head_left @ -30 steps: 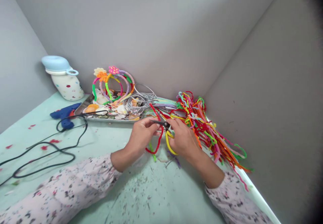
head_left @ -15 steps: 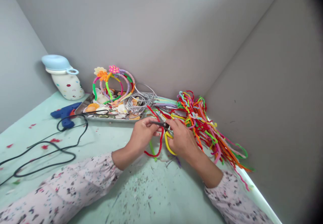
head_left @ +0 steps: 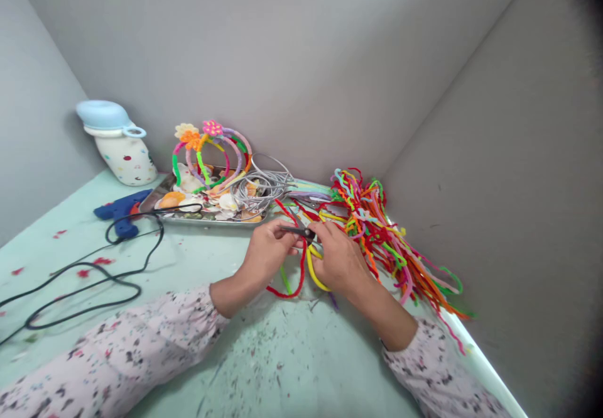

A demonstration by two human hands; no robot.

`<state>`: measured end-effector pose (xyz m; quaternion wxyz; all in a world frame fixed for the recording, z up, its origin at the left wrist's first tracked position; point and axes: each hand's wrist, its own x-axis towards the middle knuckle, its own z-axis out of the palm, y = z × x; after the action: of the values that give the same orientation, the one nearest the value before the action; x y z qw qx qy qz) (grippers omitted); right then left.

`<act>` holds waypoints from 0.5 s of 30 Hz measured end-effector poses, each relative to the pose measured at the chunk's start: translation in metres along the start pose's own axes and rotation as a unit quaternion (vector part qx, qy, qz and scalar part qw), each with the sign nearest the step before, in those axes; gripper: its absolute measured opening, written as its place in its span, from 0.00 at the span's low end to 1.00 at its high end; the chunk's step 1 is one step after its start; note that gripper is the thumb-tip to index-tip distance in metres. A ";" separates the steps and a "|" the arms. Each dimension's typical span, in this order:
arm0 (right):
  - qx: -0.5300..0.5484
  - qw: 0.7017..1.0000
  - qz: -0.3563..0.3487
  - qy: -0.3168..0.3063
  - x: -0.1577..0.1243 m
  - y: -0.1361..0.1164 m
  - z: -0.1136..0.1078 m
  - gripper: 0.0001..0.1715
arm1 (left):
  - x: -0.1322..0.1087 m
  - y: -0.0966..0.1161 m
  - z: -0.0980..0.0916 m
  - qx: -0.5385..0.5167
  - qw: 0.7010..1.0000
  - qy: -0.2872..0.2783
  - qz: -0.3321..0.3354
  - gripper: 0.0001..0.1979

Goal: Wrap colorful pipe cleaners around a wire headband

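My right hand point(head_left: 340, 256) is closed around yellow-handled scissors point(head_left: 316, 273), whose dark blades point left toward my other hand. Between the fingers of my left hand point(head_left: 267, 248) is a red pipe cleaner point(head_left: 302, 273); it curves down below the blades in a loop, and a part of it sticks up above them. The blades lie against my left fingers and cross the red strand. A green piece point(head_left: 285, 278) lies on the table under the loop.
A metal tray point(head_left: 211, 223) holds shells, decorated hoops point(head_left: 204, 160) and coiled wire point(head_left: 266, 188). Colourful pipe cleaners point(head_left: 377, 229) are heaped at the right. A blue glue gun point(head_left: 125, 214), its black cable and a bottle point(head_left: 123, 154) stand or lie left.
The lower red loop has shifted slightly. Both hands stay nearly in place with the scissors.
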<state>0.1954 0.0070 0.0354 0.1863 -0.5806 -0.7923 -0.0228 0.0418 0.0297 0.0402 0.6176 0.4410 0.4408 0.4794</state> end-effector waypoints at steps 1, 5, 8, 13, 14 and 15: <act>-0.004 1.000 0.002 -0.004 0.000 -0.001 -0.001 0.25 | 0.000 0.000 0.000 0.005 1.000 0.000 0.003 0.05; -0.012 1.000 0.009 -0.013 0.000 -0.002 -0.002 0.24 | 0.001 0.000 0.000 0.029 0.999 0.001 0.013 0.04; -0.007 1.000 0.012 -0.011 -0.001 -0.002 -0.001 0.24 | 0.000 0.001 0.000 0.039 0.999 0.005 0.012 0.04; 0.013 1.000 0.018 -0.005 -0.003 -0.002 0.003 0.25 | 0.000 0.002 0.000 0.040 0.999 0.004 0.013 0.05; 0.012 1.000 0.022 -0.005 -0.003 -0.002 0.003 0.24 | 0.000 0.001 0.000 0.043 0.999 0.006 0.013 0.05; 0.010 1.000 0.025 -0.005 -0.003 -0.003 0.004 0.23 | 0.000 0.001 0.000 0.046 0.999 0.009 0.012 0.05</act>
<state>0.1923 0.0043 0.0314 0.1891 -0.5982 -0.7787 -0.0072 0.0417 0.0300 0.0412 0.5869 0.4702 0.4625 0.4697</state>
